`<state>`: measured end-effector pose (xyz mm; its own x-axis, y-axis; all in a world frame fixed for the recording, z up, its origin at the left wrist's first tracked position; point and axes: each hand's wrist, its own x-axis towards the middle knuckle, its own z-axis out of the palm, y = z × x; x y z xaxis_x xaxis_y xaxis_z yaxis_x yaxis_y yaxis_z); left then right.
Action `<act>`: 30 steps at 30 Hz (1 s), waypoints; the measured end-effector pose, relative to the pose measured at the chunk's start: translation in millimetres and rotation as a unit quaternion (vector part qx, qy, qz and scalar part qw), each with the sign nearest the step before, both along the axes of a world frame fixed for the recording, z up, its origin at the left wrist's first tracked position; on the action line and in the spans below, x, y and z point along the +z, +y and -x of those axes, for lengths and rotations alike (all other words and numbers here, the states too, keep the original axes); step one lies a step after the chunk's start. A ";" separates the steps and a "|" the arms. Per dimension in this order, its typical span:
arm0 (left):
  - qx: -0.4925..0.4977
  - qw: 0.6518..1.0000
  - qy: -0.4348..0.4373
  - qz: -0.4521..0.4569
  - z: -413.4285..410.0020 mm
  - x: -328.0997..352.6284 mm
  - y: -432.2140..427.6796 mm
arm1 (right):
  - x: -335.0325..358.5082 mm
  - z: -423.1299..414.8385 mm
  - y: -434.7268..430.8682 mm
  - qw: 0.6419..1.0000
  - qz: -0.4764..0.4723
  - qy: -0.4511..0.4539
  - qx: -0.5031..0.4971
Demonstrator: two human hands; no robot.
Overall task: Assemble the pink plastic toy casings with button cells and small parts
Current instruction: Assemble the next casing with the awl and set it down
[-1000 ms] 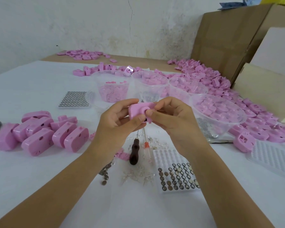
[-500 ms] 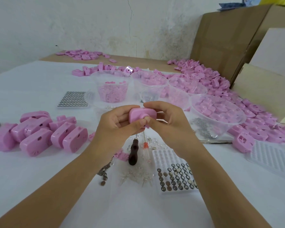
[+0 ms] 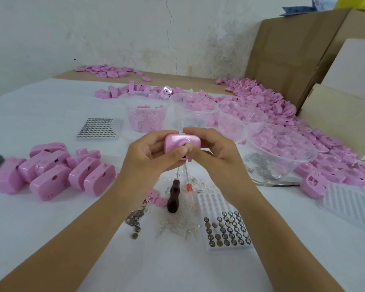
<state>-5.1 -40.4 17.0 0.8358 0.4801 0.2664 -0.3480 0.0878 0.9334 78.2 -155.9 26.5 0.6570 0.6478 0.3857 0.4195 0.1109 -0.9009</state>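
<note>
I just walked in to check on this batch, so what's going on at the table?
A person holds one pink casing above the table in both hands: the left hand grips its left end, the right hand its right end, thumbs pressing on its front. Two screwdrivers lie on the table below, untouched. A group of closed casings sits to the left, a partly emptied button cell tray lies near the right forearm, and clear bowls of pink parts stand behind.
</note>
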 end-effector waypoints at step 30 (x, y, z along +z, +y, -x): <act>0.028 0.984 0.014 -0.173 -2.5 -7.2 0.6 | -6.5 4.6 4.0 0.978 -0.071 0.179 0.079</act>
<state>-2.6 -39.8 9.9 0.8205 0.4101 0.3984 -0.3163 -0.2549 0.9138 73.7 -151.9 20.1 0.6618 0.7092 0.2429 0.0478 0.2835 -0.9578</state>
